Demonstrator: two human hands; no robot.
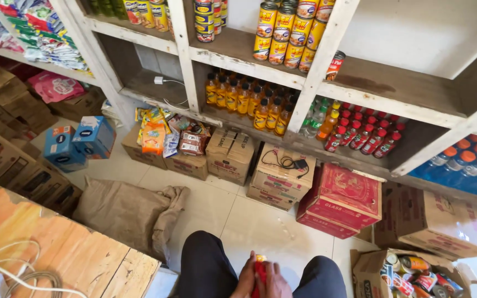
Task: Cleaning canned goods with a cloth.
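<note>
Holding: I see both hands meet low between the knees, closed together around a small red item (259, 271) with a yellow tip showing at its top.
Left hand (246, 278): curled shut against the left side of the red item; I cannot count its fingers from here.
Right hand (274, 280): folded over the item's right side, thumb side up, gripping it as well.
Red item: it sits in front of the red carton (342, 200), nearer to me and well apart from it, over the tiled floor (249, 221). What kind of thing it is I cannot tell; most of it is hidden by the hands.
Red carton: on the floor beneath the wooden shelf (360, 77), between two brown cartons.
Left of the red carton: a brown carton with a black cable and charger (288, 163) lying on top.
Right of the red carton: an open box of cans (409, 273), near my right knee.
Above the red carton: red-capped bottles (362, 135), then orange bottles (249, 99) further left on the same shelf.
Far left of the red carton: a brown sack (128, 212) on the floor and the wooden counter (67, 254) with a white cord.
Doing it well: I judge a firm two-sided grip, the item kept centred over my lap, wrists steady, so nothing slips to the floor.
</note>
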